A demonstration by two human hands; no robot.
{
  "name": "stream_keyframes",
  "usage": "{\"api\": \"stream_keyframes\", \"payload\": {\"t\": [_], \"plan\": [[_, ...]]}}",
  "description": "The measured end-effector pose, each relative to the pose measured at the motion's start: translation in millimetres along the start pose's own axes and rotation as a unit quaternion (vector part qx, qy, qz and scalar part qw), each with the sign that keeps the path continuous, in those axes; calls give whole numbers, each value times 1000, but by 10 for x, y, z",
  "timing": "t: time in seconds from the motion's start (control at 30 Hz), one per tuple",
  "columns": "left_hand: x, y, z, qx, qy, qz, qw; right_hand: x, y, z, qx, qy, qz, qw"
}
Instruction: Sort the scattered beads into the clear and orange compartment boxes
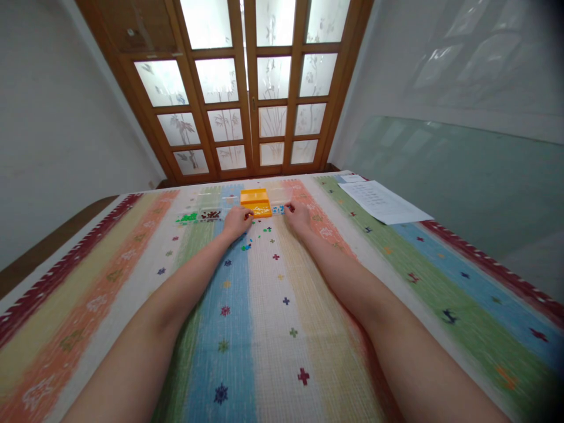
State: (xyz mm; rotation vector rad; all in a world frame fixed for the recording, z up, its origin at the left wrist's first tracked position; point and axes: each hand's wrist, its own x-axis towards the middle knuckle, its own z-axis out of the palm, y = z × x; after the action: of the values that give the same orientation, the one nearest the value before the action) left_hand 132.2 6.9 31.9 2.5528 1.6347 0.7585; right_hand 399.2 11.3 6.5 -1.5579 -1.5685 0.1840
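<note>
Two bare forearms fill the bottom of the view, stretched out over the striped tablecloth (264,364) towards the far end of the table; both hands are down on the cloth, well forward. Left hand (237,222) sits knuckles up, fingers curled in against the front left corner of the orange tray (255,202); they look bunched, but it is too far off to tell whether they pinch anything. Right hand (298,216) lies just right of the tray, fingertips touching or almost touching a small clump of blue beads (278,208); whether that grip is closed I cannot tell either. So the tray sits between the two hands, slightly beyond them, yellow beads (259,209) in its near part; it lies square to the person, front wall facing back along the arms. It belongs to a line of low clear boxes whose long axis runs left to right across the cloth; dark red beads (211,215) just left of the left hand, green beads (188,218) further left again. Loose beads (249,244) are scattered on the blue stripe just under the left wrist. Off to the right a printed sheet of paper (383,201) lies flat, well apart from the hands; behind the table stands a wooden door (251,88) with frosted panes.
</note>
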Motion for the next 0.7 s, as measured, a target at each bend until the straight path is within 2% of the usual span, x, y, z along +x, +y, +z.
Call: {"api": "stream_keyframes", "payload": {"t": [0.13,0.23,0.4,0.7], "plan": [[13,142,-5,25,3,51,998,5,12,10,-3,-3,2,1000],[26,224,-8,43,-14,65,997,10,18,14,-1,-6,0,1000],[-2,304,9,61,-42,54,996,9,19,17,2,-6,-5,1000],[-18,277,-26,62,-27,46,997,-8,11,23,6,-4,-9,1000]]}}
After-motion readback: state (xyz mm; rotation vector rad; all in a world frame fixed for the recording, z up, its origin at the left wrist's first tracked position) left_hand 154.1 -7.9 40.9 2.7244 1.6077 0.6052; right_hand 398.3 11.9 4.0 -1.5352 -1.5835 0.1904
